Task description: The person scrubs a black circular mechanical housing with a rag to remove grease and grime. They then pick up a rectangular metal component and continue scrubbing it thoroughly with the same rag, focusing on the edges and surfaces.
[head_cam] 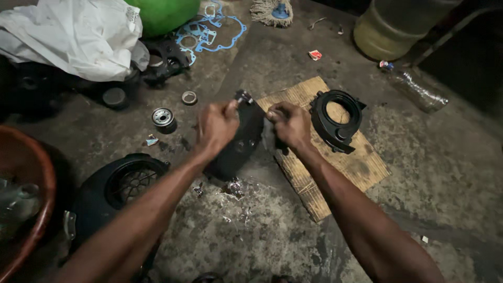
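My left hand (216,127) and my right hand (289,124) both grip a black engine cover (238,149) that stands tilted on the dirty concrete floor. The left hand closes on its upper left edge, near a small metal fitting (243,96) at the top. The right hand closes on its right edge, over the corner of a wooden board (361,167). A black ring-shaped housing (336,119) lies on that board, just right of my right hand.
A black fan cover (118,188) lies at lower left beside a red-brown basin (36,173). A small cylindrical filter (163,118), a metal ring (189,97), blue gaskets (209,31), a white plastic bag (73,36), a clear bottle (419,90) and a yellowish jug (393,26) surround the area.
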